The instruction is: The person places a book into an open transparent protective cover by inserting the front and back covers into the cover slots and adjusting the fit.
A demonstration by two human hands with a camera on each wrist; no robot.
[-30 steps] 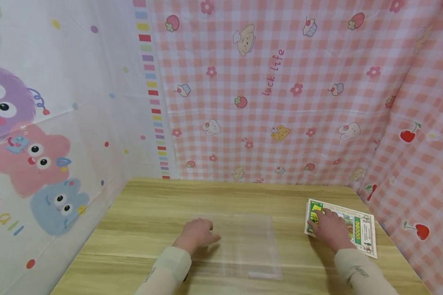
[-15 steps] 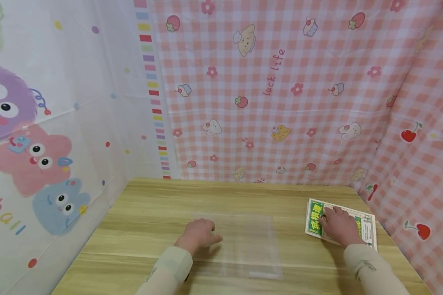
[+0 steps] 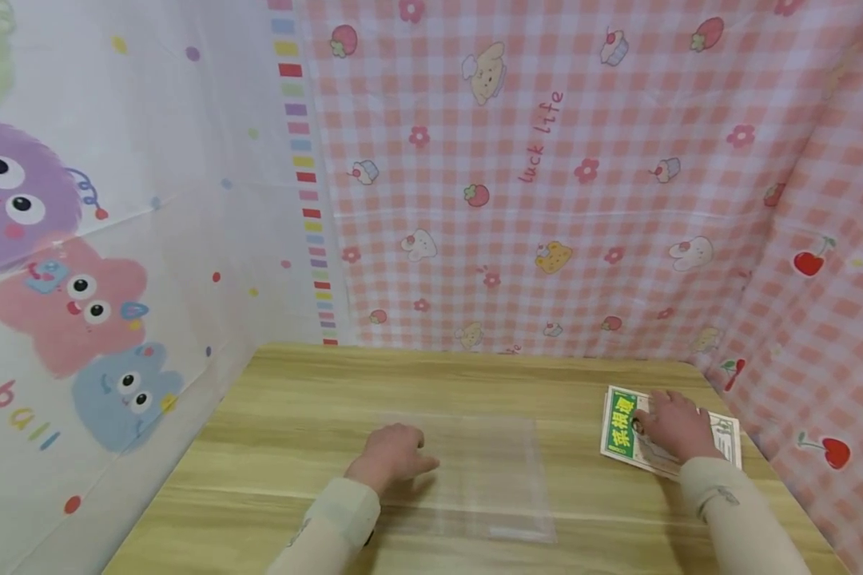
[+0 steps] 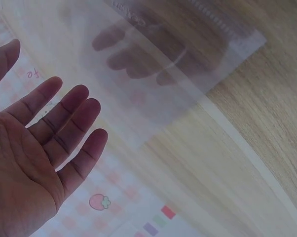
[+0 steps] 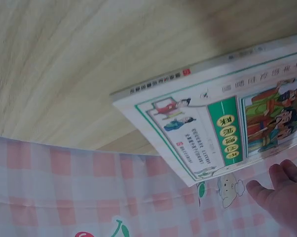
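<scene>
- Backdrop: pink-and-white checked fabric (image 3: 518, 247) hangs behind a pale wood-grain worktop (image 3: 208, 479); white cartoon-print fabric (image 3: 187, 144) hangs on the left side.
- Location: a thin white-and-green illustrated paper book (image 3: 622, 423) lies near the worktop's right edge, partly beneath the right hand (image 3: 676, 427).
- Right grip: fingers lie across the cover in the head view and appear loosely bent by the book's long edge in the right wrist view. Whether they pinch the book or merely touch it cannot be told.
- Left grip: the left hand (image 3: 394, 454) has fingers extended and apart and holds nothing. It is at the left part of a clear rectangular plastic sheet (image 3: 499, 475); contact is unconfirmed.
- Risk, book: a push to the right could carry it over the edge; fingers catching only the cover could let the pages fan.
- Risk, sheet: it looks light and slick, so a sideways brush by the left hand could shift or crease it.
- Visibility: the right hand covers much of the book; the right wrist view crops both. The sheet's left border nearly vanishes against the wood, and whether it is one layer or a pocket is unclear.
</scene>
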